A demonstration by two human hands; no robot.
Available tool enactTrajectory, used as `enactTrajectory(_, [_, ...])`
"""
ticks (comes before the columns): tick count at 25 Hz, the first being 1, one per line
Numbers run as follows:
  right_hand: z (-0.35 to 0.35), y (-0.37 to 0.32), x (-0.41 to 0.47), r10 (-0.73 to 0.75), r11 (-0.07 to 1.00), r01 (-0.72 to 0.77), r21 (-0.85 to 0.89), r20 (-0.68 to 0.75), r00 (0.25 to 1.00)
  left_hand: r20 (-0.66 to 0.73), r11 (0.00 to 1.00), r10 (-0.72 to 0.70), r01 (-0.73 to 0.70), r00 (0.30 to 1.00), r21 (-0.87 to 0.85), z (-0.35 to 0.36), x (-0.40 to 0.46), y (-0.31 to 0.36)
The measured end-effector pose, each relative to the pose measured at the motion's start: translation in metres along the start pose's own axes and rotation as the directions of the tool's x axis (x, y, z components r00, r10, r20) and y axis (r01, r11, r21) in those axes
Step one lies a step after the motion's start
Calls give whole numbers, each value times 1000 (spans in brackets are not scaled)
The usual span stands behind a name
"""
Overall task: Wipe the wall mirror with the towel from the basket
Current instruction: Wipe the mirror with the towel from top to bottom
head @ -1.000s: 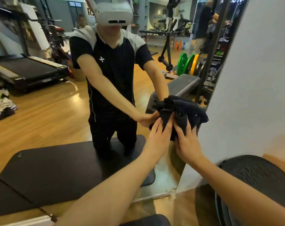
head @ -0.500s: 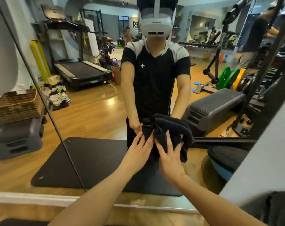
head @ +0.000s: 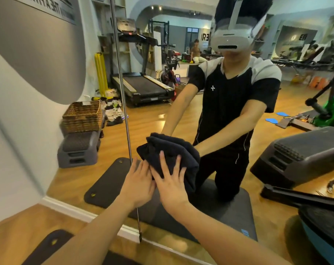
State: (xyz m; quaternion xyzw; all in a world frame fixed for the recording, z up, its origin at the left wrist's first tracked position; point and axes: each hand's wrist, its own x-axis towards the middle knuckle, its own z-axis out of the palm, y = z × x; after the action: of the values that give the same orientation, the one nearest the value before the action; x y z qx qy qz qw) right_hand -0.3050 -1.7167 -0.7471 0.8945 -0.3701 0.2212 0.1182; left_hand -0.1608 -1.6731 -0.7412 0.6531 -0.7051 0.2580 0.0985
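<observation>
The bunched towel point(head: 168, 150) is very dark navy, near black. Reflected in the mirror point(head: 152, 115): a brown woven wicker basket point(head: 83, 116) on a grey step block point(head: 79, 148), a black mat point(head: 108, 180) on orange-brown wood flooring, yellow rolls point(head: 100, 73), and a black shirt point(head: 231, 104) with grey shoulders and a small white cross

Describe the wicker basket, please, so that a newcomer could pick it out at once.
Start at the big wall mirror and look to its left side, left of the thin vertical seam. There, reflected beside the white wall, the wicker basket sits on top of a grey step platform. It is the only brown woven, boxy thing; the shoes beside it are pale and loose.
</observation>
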Motion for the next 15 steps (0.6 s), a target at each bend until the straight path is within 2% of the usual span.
enactTrajectory(3, [-36,-1,55,-171,981,159,-107,-117,978,-32,984,-158,155,987,-86,-32,23,-28])
enactTrajectory(5, [-77,6,101,-286,952,253,-171,-208,935,-120,978,-197,186,973,-96,-64,57,-49])
enactTrajectory(7, [-132,17,147,-346,930,280,-237,-318,883,-220,965,-233,197,947,-175,-108,100,-72])
enactTrajectory(9, [-188,27,187,-333,931,228,-285,-411,848,-338,932,-270,157,901,-328,-158,141,-95])
enactTrajectory(11, [-224,32,208,-292,944,176,-279,-459,839,-436,919,-259,81,862,-385,-191,167,-111])
enactTrajectory(13, [-225,29,212,-252,954,125,-273,-500,828,-493,918,-215,1,843,-397,-192,176,-119])
enactTrajectory(15, [-201,19,202,-239,959,115,-259,-520,820,-510,896,-233,-20,828,-443,-166,166,-117])
